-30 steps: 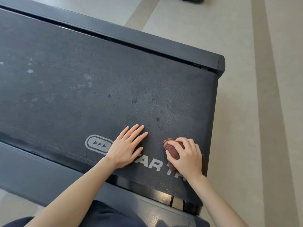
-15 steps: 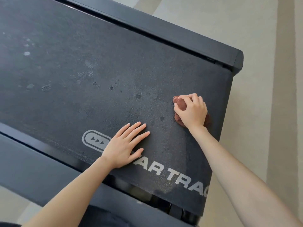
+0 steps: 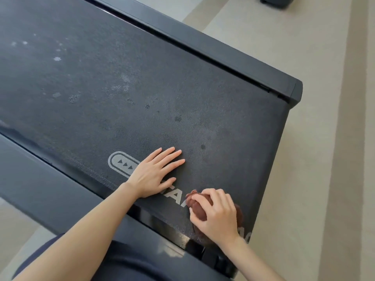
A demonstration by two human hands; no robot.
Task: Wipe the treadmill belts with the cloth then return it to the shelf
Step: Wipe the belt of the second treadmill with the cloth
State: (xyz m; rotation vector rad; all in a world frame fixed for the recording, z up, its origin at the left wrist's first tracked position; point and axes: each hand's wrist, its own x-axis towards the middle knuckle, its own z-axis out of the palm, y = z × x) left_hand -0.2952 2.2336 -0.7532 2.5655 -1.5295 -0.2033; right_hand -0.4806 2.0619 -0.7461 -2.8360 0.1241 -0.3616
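Note:
A black treadmill belt (image 3: 142,94) fills most of the view, with pale and dark spots across it and white lettering near its close edge. My left hand (image 3: 155,173) lies flat on the belt with straight fingers, beside the arrow logo (image 3: 121,164). My right hand (image 3: 218,214) grips a bunched reddish-brown cloth (image 3: 195,205) and presses it on the belt near the close right corner, over the lettering. Most of the cloth is hidden under my fingers.
Dark side rails run along the belt's far edge (image 3: 223,51) and near edge (image 3: 40,185). Beige floor (image 3: 324,159) with darker stripes lies to the right. A dark object (image 3: 278,2) stands at the top right. No shelf is in view.
My right hand has pulled the cloth back across the belt from the far right part to the near edge. My left hand has stayed flat in place.

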